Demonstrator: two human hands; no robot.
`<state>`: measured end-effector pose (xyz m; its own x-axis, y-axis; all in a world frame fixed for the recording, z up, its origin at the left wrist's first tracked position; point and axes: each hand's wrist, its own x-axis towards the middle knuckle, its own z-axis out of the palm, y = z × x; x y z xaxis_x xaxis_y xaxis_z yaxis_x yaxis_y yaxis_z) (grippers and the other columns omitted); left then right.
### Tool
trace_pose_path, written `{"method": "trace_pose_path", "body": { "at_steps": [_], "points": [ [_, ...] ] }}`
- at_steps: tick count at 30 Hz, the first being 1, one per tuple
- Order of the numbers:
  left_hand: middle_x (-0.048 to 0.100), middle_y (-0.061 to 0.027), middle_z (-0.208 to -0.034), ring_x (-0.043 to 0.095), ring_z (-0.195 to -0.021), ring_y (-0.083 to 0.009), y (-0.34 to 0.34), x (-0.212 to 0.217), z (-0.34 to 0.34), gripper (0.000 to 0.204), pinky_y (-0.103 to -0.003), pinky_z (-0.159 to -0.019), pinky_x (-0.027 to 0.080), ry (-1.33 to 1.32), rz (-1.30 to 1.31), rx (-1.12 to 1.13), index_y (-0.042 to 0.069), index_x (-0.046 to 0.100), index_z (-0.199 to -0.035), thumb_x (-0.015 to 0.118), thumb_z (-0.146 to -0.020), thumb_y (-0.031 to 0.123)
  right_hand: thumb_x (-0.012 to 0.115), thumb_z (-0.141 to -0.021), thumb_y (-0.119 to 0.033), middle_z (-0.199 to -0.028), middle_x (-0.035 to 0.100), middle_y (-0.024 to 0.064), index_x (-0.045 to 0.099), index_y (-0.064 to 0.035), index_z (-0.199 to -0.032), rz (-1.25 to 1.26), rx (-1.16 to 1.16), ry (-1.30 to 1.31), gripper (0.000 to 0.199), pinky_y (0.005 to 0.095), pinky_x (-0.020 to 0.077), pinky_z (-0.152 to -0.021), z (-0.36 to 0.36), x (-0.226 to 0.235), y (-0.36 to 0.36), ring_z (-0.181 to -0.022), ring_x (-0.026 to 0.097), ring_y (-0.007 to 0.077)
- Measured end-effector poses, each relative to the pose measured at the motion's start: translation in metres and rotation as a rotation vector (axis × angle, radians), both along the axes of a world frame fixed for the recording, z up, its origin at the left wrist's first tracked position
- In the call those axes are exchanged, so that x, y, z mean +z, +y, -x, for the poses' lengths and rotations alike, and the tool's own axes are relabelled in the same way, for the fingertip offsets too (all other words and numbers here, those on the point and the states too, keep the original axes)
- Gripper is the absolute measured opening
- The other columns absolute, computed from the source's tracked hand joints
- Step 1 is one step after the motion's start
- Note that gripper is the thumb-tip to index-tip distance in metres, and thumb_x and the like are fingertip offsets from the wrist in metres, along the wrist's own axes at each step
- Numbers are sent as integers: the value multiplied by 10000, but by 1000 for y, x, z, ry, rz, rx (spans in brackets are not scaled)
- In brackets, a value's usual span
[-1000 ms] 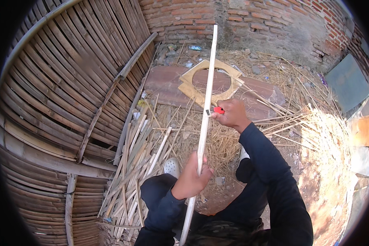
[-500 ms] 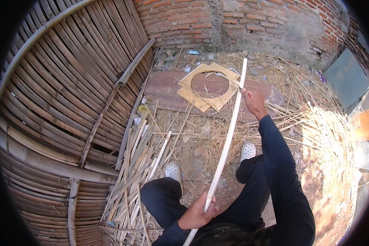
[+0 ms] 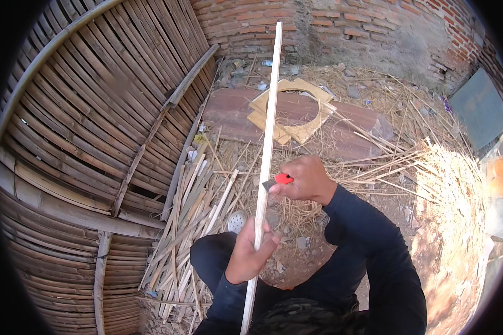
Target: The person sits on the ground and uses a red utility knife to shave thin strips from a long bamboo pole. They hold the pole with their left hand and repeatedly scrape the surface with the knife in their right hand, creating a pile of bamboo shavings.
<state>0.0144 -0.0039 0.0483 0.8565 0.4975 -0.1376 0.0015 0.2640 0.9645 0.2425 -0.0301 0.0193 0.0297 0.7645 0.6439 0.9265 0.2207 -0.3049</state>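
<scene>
An outdoor bamboo-craft yard (dirt floor): brick wall (image 3: 341, 28), woven bamboo panel (image 3: 95, 123), split strips (image 3: 190, 223).

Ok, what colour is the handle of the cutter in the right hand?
Red: the cutter handle shows bright red in the right hand, best in the head view.

Left hand (image 3: 250, 252): closed around a long pale bamboo strip (image 3: 266, 156), low on its length.
Right hand (image 3: 303, 180): grips a red-handled knife (image 3: 278, 180), blade against the strip's right edge.
Strip: runs nearly upright, top end before the brick wall (image 3: 341, 28).
Left side: woven bamboo panel (image 3: 84, 128).
Ground: split bamboo offcuts (image 3: 190, 223), straw, a pale octagonal frame (image 3: 289, 109).
</scene>
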Motion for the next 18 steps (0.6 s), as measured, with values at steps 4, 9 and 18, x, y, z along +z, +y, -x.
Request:
{"method": "trace_pose_path", "body": {
  "at_steps": [4,9,18],
  "points": [
    [399,59,-606,330,-431,-24,-2,2,2,199,-193,-409,271,-23,45,37,79,406,-1009,559,-887,37,615,-740,-701,-449,435,56,497,-115,-538,5,31,98,631,379,373,-407,9,-4,3,-424,516,274],
    [408,66,-659,365,-542,-9,-6,2,6,209,-185,-499,303,69,-23,2,83,412,-1006,553,-887,-16,610,-715,-735,-445,417,53,442,-117,-519,-92,-22,-1,670,375,354,-398,-15,-10,13,-402,484,265],
    [395,60,-639,353,-501,-24,-18,-9,14,245,-187,-455,274,5,-14,-48,86,387,-1021,532,-875,-46,536,-769,-730,-486,467,95,470,-92,-550,-99,-260,-59,678,412,385,-450,-55,-9,21,-465,522,320]
  ]
}}
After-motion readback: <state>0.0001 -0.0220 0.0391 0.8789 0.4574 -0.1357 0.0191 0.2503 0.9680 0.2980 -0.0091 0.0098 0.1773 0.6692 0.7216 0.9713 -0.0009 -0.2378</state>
